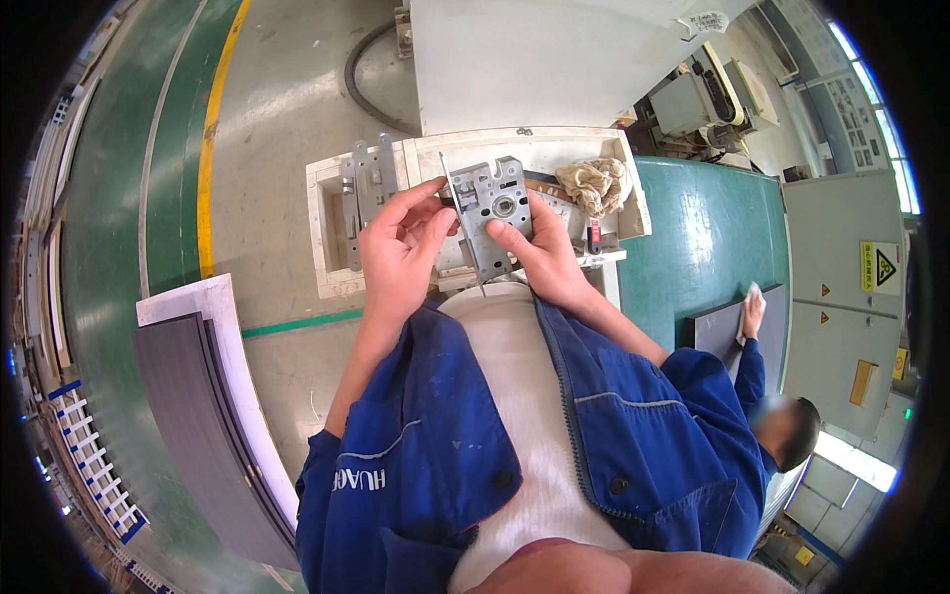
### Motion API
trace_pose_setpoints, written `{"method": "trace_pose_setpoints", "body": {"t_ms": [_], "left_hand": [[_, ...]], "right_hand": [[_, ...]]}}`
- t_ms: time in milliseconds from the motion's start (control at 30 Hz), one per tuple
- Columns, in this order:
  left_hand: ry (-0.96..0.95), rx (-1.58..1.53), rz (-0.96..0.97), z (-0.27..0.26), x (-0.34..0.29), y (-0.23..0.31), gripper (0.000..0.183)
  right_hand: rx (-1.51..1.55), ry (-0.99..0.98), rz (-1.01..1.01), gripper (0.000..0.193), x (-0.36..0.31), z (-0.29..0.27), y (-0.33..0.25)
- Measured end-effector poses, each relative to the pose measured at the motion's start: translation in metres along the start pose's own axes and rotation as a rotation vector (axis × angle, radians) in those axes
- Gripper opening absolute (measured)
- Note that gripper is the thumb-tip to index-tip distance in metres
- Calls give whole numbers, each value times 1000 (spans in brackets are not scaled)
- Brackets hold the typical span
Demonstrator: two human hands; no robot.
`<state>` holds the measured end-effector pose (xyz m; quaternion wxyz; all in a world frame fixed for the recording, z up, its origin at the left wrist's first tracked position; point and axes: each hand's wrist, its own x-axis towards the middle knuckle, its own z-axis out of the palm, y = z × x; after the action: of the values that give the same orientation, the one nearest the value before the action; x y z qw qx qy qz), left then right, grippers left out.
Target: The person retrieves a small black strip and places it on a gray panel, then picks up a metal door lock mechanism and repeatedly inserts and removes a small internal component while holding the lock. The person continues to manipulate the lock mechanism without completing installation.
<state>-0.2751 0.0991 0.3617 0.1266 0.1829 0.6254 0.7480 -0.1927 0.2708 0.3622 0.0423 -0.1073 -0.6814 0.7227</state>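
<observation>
A metal mortise lock with a long, narrow faceplate is held up in front of my chest, over the white bench. My right hand grips the lock case from its right side, with the thumb lying across the front. At the left, my left hand is closed against the faceplate. Its thumb and forefinger pinch around a small dark part there, mostly hidden by the fingers. Just left of that hand, several metal lock parts stand in a white wooden compartment of the bench.
A crumpled beige rag lies in the white bench tray, near a red-and-black tool. Dark panels lean at lower left. To the right, a co-worker wipes a dark panel on a green table.
</observation>
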Motion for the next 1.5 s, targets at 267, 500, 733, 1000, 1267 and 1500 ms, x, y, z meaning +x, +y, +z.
{"method": "trace_pose_setpoints", "body": {"t_ms": [267, 500, 733, 1000, 1267, 1500], "left_hand": [[-29, -34, -19, 1, 5, 4, 30], [-96, -62, -36, 3, 4, 4, 33], [-129, -111, 16, 2, 9, -12, 33], [-226, -142, -60, -10, 14, -28, 24], [-267, -30, -146, -16, 9, -38, 28], [-227, 73, -93, -16, 11, -37, 26]], "right_hand": [[201, -15, 39, 35, 3, 1, 3], [481, 11, 252, 36, 1, -2, 5], [459, 151, 270, 31, 1, 1, 10], [55, 148, 188, 26, -11, 0, 18], [-33, 173, -17, 20, -21, 7, 43], [-5, 57, -29, 23, -16, 3, 44]]}}
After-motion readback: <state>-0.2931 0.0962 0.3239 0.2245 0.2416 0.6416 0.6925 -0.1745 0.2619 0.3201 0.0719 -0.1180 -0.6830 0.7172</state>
